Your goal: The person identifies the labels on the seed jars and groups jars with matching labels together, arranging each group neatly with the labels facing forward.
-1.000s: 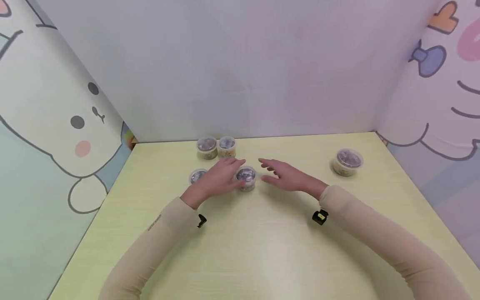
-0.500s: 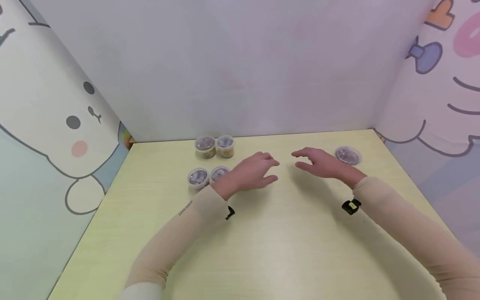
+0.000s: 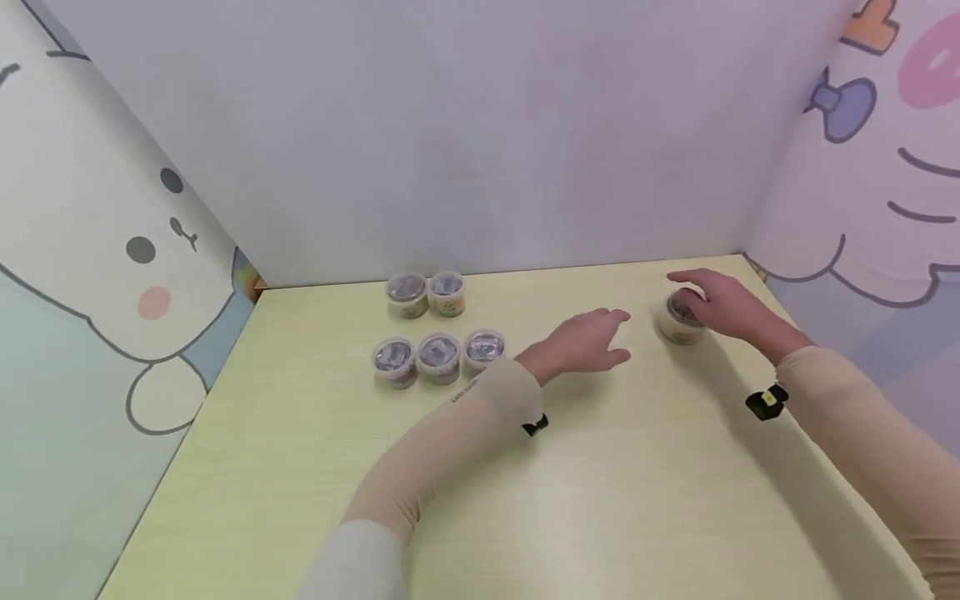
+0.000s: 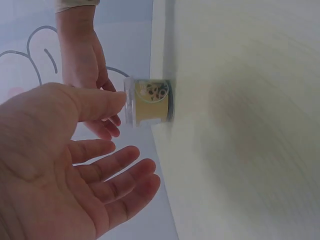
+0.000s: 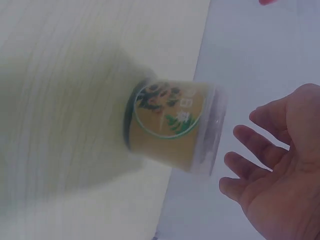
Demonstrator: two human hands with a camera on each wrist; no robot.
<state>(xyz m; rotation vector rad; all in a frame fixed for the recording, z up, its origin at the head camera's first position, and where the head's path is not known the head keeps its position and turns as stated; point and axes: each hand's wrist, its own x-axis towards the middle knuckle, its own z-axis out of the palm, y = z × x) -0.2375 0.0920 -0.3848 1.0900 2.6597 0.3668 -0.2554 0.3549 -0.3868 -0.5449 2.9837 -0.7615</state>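
Note:
A small round tub (image 3: 678,329) with a clear lid and a yellow printed label stands upright on the table's right side. My right hand (image 3: 726,307) hovers over its lid, hiding part of it in the head view. In the right wrist view the loosely bent fingers (image 5: 257,145) are apart from the tub (image 5: 167,125). My left hand (image 3: 588,342) is to the left of this tub, fingers relaxed and holding nothing. In the left wrist view its thumb (image 4: 102,104) overlaps the lid's edge, but the head view shows a gap between them.
Three lidded tubs, a left one (image 3: 394,362), a middle one (image 3: 439,358) and a right one (image 3: 484,348), form a row left of centre. Behind them, two more, a wider tub (image 3: 407,294) and a narrower tub (image 3: 447,293), stand near the wall (image 3: 480,150). Pale table (image 3: 570,500) extends toward me.
Both hands have moved right, away from the row's right-hand tub, which stands where it was. The right hand has reached the lone tub on the right; the left hand trails behind.

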